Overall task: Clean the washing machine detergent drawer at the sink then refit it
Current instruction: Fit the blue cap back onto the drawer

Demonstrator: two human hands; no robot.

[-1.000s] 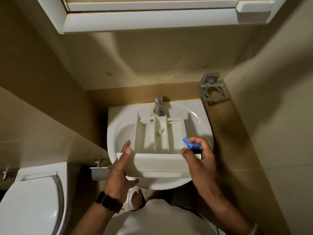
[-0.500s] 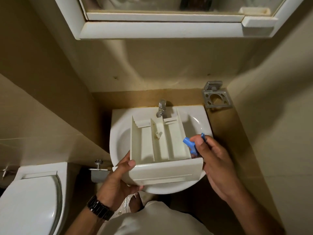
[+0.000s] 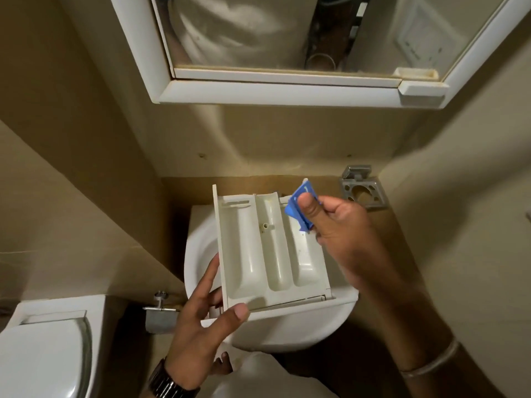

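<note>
I see the left hand (image 3: pixel 201 320) gripping the detergent drawer (image 3: pixel 270 248) at its near-left corner, thumb laid along the front panel, fingers curled under the left wall. The drawer hangs above the sink (image 3: pixel 201 254), open side up, back end toward the wall. The right hand (image 3: pixel 339 225), wrist bent inward, pinches a blue insert (image 3: pixel 298 205) between thumb and fingers over the drawer's far-right corner.

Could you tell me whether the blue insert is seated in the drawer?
No, the right hand pinches the blue insert above the drawer.
</note>
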